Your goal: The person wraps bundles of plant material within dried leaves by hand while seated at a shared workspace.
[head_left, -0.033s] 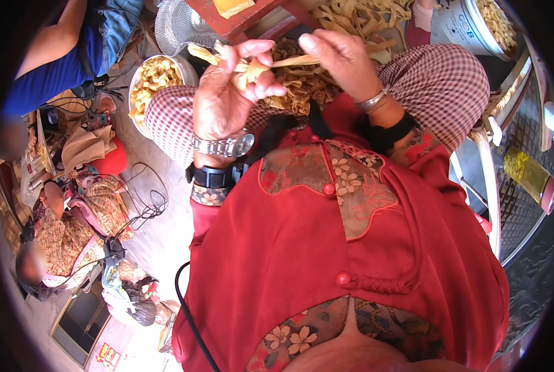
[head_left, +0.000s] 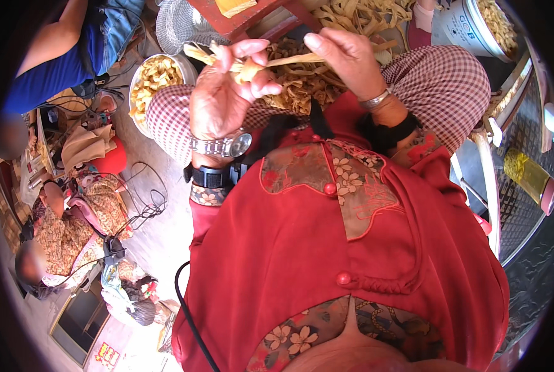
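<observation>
My left hand (head_left: 224, 93) is closed around a bundle of pale yellow, dried-looking strips (head_left: 204, 54), with a folded or knotted part (head_left: 248, 70) at its fingers. From there one strip (head_left: 292, 59) stretches across to my right hand (head_left: 346, 62), whose thumb and fingers pinch it; the exact grip is partly hidden. Below the hands, between my checked trouser legs, lies a heap of loose brownish strips (head_left: 305, 87). To the left of my left knee stands a white bucket (head_left: 190, 73) filled with short yellow knotted pieces (head_left: 156, 79).
A red wooden stool (head_left: 246, 22) is ahead, beside a wire mesh basket (head_left: 174, 28). More strips (head_left: 364, 15) lie at the far right, near another white bucket (head_left: 463, 31) of pieces. A yellow-lidless-looking jar (head_left: 528, 177) lies right. Other people sit left, near black cables (head_left: 150, 198).
Both hands have shifted very slightly, the right one a little to the right. The strip stays stretched between them.
</observation>
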Available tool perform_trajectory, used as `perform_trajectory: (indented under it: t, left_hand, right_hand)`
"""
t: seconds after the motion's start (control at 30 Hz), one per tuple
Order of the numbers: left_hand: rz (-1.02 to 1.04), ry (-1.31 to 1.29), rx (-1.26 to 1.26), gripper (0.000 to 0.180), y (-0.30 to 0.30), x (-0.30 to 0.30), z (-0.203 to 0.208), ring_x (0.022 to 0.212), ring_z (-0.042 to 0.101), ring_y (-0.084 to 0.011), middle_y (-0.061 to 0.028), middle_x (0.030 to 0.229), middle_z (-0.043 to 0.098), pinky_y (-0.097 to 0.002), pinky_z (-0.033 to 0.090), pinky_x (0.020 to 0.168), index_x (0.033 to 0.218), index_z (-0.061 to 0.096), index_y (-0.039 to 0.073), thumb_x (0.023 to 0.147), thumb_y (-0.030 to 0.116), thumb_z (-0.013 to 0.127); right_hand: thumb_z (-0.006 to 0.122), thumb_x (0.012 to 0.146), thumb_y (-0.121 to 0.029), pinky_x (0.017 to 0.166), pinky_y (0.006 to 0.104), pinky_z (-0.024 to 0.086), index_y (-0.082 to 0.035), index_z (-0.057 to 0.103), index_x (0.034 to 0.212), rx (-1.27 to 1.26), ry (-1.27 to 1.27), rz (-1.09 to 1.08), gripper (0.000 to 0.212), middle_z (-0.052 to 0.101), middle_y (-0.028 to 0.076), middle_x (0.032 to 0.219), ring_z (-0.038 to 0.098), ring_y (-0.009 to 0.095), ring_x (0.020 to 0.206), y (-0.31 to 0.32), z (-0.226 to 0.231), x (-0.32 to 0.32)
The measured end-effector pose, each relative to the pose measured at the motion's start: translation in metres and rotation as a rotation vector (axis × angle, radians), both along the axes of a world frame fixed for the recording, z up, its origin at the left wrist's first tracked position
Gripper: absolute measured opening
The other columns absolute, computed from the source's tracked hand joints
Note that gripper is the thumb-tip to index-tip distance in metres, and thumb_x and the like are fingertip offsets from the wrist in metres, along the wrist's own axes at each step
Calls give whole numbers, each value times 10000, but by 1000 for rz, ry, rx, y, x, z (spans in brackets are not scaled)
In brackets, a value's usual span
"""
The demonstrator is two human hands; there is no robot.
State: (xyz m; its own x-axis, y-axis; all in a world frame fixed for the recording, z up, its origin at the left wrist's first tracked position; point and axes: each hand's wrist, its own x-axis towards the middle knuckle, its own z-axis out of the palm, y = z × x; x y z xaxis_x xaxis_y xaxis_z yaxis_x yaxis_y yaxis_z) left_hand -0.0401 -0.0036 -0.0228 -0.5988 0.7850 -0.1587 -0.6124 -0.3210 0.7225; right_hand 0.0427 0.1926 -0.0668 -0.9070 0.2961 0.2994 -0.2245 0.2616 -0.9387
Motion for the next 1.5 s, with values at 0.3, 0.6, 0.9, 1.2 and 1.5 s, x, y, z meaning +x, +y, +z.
perform_trajectory:
  t: [0.3,0.6,0.9,1.2,1.5]
  left_hand:
    - [245,267,-513,565,1,6,3,477,533,-107,-101,785,607,-235,490,433,1099,536,-57,927,472,434]
    - [261,256,-507,230,-10,0,-3,421,356,-45,-22,682,535,-192,348,385,967,569,-19,912,200,521]
    - [332,189,-334,113,-9,-2,5,465,352,-35,-15,682,507,-167,310,384,929,555,10,880,110,574]
    - [431,294,-108,60,7,-62,59,491,424,-71,-21,650,522,-222,377,412,874,577,6,860,64,573]
    - [499,530,-280,94,52,-128,56,487,454,-67,-20,655,550,-231,403,434,885,593,18,829,86,627]
  right_hand:
    - [600,875,-230,498,240,391,-36,624,901,-78,-215,217,198,505,18,591,467,76,535,-10,-2,1]
    - [564,888,-198,472,222,447,-34,589,960,-88,-271,286,181,553,21,678,547,74,592,-18,0,-3]
    - [458,921,-238,572,276,407,-3,547,821,18,-124,406,270,538,64,674,508,160,614,-30,23,-13]
    - [472,911,-261,541,358,391,-28,539,791,357,65,291,271,497,125,617,484,278,549,16,95,-75]
    - [484,905,-241,537,412,403,-59,540,861,667,119,-5,195,513,158,623,522,345,579,48,86,-143]
